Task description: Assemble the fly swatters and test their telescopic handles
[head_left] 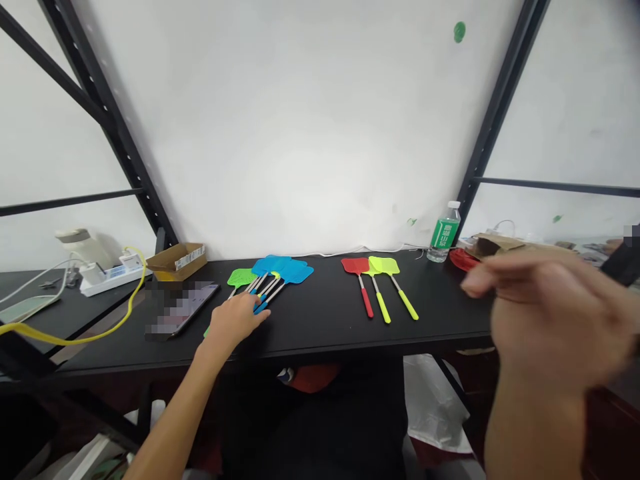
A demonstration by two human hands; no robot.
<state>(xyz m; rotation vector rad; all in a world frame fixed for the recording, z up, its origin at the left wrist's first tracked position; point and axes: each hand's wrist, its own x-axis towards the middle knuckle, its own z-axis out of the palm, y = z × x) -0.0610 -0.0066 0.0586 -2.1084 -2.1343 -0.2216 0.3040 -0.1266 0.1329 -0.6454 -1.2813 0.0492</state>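
My left hand [237, 317] rests over the handles of a bunch of fly swatters on the black tabletop, thumb apart from the fingers. Blue fly swatters [295, 271] fan out beyond it, their heads overlapping. A green fly swatter [241, 277] lies at the bunch's left side, its handle partly hidden by my hand. My right hand [555, 320] is raised at the right, close to the camera and smeared by motion; whether it holds anything is unclear. Between the hands lie a red fly swatter [367, 301] and two yellow fly swatters [407, 303], handles toward me.
A phone [193, 308] and an open cardboard box [183, 265] lie left of my hand. Further left are a power strip [113, 280] and a yellow cable [117, 327]. A water bottle [444, 235] stands at the back right, beside a black rack post [495, 113].
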